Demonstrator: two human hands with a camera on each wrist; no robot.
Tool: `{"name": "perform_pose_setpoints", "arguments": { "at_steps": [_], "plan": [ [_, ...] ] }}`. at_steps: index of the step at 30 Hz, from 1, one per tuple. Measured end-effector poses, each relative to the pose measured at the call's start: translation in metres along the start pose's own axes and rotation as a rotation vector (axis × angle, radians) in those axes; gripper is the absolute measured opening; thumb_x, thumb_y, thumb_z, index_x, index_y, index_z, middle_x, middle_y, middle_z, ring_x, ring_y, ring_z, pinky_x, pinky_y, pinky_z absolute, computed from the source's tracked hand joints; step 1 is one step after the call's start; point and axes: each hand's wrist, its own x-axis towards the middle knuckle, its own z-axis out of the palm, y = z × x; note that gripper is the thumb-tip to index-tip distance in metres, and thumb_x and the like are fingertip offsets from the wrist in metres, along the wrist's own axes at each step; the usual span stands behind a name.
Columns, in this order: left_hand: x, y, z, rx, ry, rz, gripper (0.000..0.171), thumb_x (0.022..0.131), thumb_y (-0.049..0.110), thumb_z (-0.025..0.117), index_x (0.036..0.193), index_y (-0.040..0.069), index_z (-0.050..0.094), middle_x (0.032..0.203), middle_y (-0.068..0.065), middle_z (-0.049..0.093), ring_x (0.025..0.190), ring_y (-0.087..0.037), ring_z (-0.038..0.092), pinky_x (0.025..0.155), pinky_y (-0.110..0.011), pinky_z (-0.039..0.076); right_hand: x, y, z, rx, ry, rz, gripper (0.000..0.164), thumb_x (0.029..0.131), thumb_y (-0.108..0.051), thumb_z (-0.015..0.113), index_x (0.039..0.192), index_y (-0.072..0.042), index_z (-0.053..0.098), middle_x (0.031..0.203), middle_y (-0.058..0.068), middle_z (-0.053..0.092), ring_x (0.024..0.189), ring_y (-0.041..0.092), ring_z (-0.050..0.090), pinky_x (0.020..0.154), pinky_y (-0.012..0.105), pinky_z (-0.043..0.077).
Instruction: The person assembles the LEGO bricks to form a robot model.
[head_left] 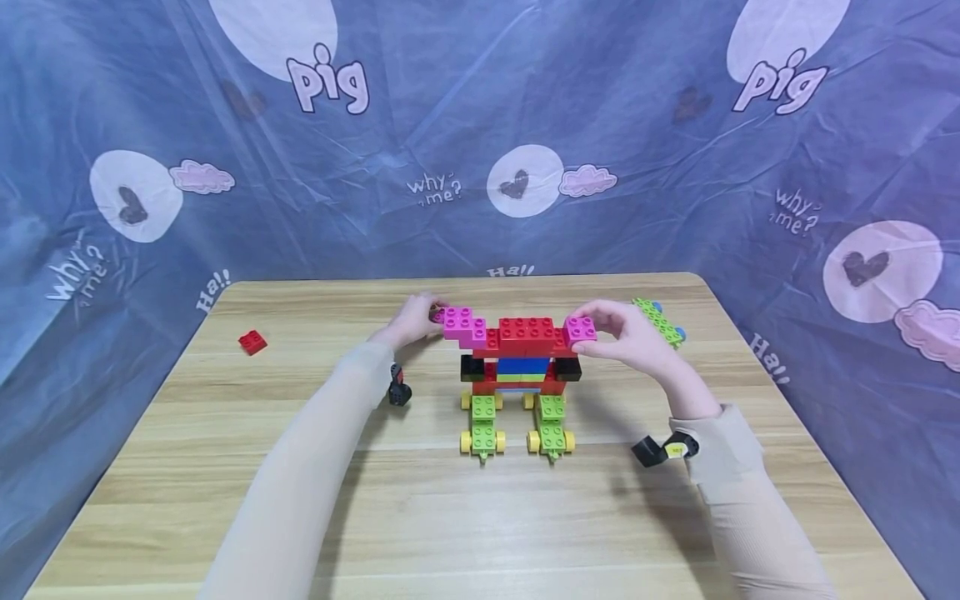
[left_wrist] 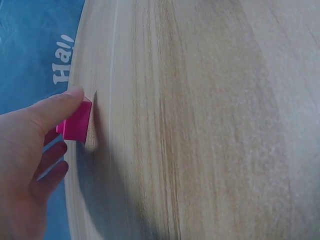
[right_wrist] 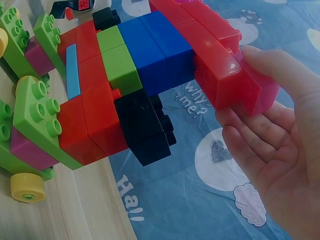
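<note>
A building-block figure (head_left: 522,367) of red, blue, green and black bricks stands on two green wheeled bases (head_left: 483,425) with yellow wheels. Its top row is red, with pink bricks (head_left: 463,323) stepping up at the left end. My left hand (head_left: 411,321) is just beyond that end and pinches a pink brick (left_wrist: 77,122) between thumb and fingers. At the opposite end, my right hand (head_left: 626,332) grips a pink brick (head_left: 580,328) by its outer side. In the right wrist view, this pink brick (right_wrist: 257,90) sits against the end of the red row.
A small red brick (head_left: 252,342) lies at the left of the wooden table (head_left: 247,433). Toward the back right is a green studded base (head_left: 660,321) with blue wheels. Blue printed cloth (head_left: 450,108) hangs behind and beside the table.
</note>
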Motion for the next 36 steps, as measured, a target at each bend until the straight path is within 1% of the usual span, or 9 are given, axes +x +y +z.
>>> {"name": "perform_pose_setpoints", "arguments": {
  "at_steps": [3,6,8,11,17,26,31,34,36],
  "plan": [
    [0.0,-0.003,0.001,0.054,-0.028,0.012,0.061,0.084,0.011,0.073,0.139,0.002,0.048,0.14,-0.019,0.049,0.129,-0.035,0.046,0.113,-0.044,0.033,0.0,0.0,0.0,0.003,-0.001,0.001,0.035,0.08,0.001,0.071,0.113,0.007,0.061,0.099,-0.016,0.066,0.095,0.002,0.062,0.087,0.016,0.048],
    [0.0,-0.004,0.002,0.102,-0.052,0.027,0.061,0.087,0.012,0.07,0.142,0.003,0.045,0.145,-0.018,0.045,0.134,-0.035,0.042,0.115,-0.045,0.029,0.0,0.0,0.0,0.004,0.0,-0.001,0.035,0.08,0.001,0.071,0.113,0.007,0.061,0.099,-0.016,0.066,0.094,0.002,0.062,0.086,0.016,0.048],
    [-0.001,-0.005,0.003,0.126,-0.061,0.035,0.058,0.089,0.012,0.067,0.142,0.002,0.045,0.144,-0.019,0.046,0.134,-0.035,0.041,0.115,-0.045,0.029,0.0,0.0,0.0,0.007,0.0,-0.003,0.035,0.08,0.001,0.072,0.113,0.007,0.061,0.099,-0.016,0.066,0.094,0.002,0.062,0.086,0.016,0.048],
    [-0.001,-0.006,0.003,0.136,-0.064,0.03,0.055,0.09,0.01,0.065,0.141,0.002,0.046,0.142,-0.02,0.048,0.133,-0.035,0.043,0.114,-0.044,0.031,0.0,-0.001,0.0,0.007,-0.001,-0.006,0.035,0.08,0.001,0.072,0.113,0.006,0.061,0.099,-0.016,0.066,0.093,0.003,0.062,0.085,0.017,0.049],
    [-0.004,-0.005,0.002,0.151,-0.052,0.021,0.05,0.092,0.006,0.063,0.139,-0.001,0.048,0.138,-0.022,0.051,0.13,-0.036,0.046,0.112,-0.043,0.034,0.001,-0.001,0.001,0.006,-0.002,-0.003,0.035,0.08,0.001,0.072,0.113,0.006,0.061,0.099,-0.016,0.066,0.093,0.003,0.062,0.085,0.017,0.049],
    [-0.006,-0.006,-0.001,0.138,-0.051,0.008,0.048,0.092,0.007,0.063,0.137,-0.001,0.049,0.139,-0.022,0.051,0.131,-0.036,0.044,0.113,-0.044,0.033,0.001,-0.003,0.0,0.004,-0.002,0.01,0.035,0.08,0.001,0.072,0.113,0.007,0.061,0.098,-0.016,0.066,0.093,0.003,0.062,0.085,0.016,0.048],
    [-0.008,-0.007,-0.006,0.127,-0.065,0.021,0.047,0.089,0.006,0.067,0.133,-0.004,0.053,0.136,-0.023,0.053,0.13,-0.037,0.045,0.113,-0.045,0.033,0.001,-0.003,-0.001,0.006,0.003,0.008,0.037,0.079,0.001,0.072,0.113,0.007,0.061,0.099,-0.017,0.066,0.094,0.002,0.062,0.086,0.015,0.048],
    [-0.009,-0.005,-0.009,0.106,-0.081,0.023,0.048,0.087,0.006,0.068,0.132,-0.003,0.054,0.134,-0.022,0.055,0.127,-0.036,0.048,0.112,-0.044,0.034,0.001,-0.001,-0.001,0.011,0.003,0.004,0.036,0.079,0.002,0.072,0.113,0.008,0.06,0.098,-0.017,0.066,0.093,0.002,0.063,0.086,0.015,0.048],
    [-0.01,-0.002,-0.012,0.067,-0.095,0.016,0.047,0.087,0.004,0.068,0.132,-0.004,0.054,0.131,-0.022,0.057,0.122,-0.035,0.053,0.109,-0.042,0.039,0.001,0.0,-0.001,0.013,0.002,0.003,0.036,0.08,0.003,0.072,0.113,0.008,0.06,0.097,-0.017,0.067,0.092,0.002,0.063,0.086,0.016,0.048]
  ]
}}
